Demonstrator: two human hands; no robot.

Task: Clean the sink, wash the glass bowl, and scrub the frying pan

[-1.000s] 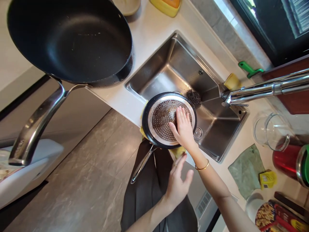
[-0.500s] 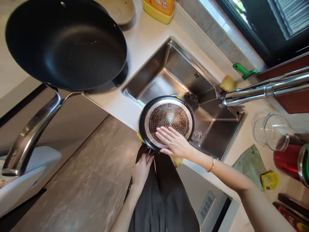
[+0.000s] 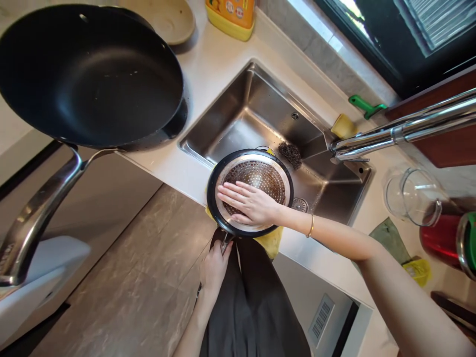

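Observation:
A small black pan (image 3: 260, 171) lies upside down across the front rim of the steel sink (image 3: 260, 114), its dotted metal base facing up. My right hand (image 3: 247, 202) rests flat on that base with the fingers stretched out toward the left. My left hand (image 3: 214, 265) is closed round the pan's handle just below the counter edge. A yellow cloth (image 3: 270, 241) shows under the pan at the counter's front.
A large black frying pan (image 3: 89, 74) sits on the counter at left, its long handle jutting over the floor. A steel scourer (image 3: 290, 153) lies in the sink, the faucet (image 3: 401, 131) reaches in from the right. A glass jug (image 3: 412, 198), red container and green cloth stand at right.
My left hand went from open in the air to gripping the pan's handle. My right hand slid across the pan's base and turned so its fingers point left.

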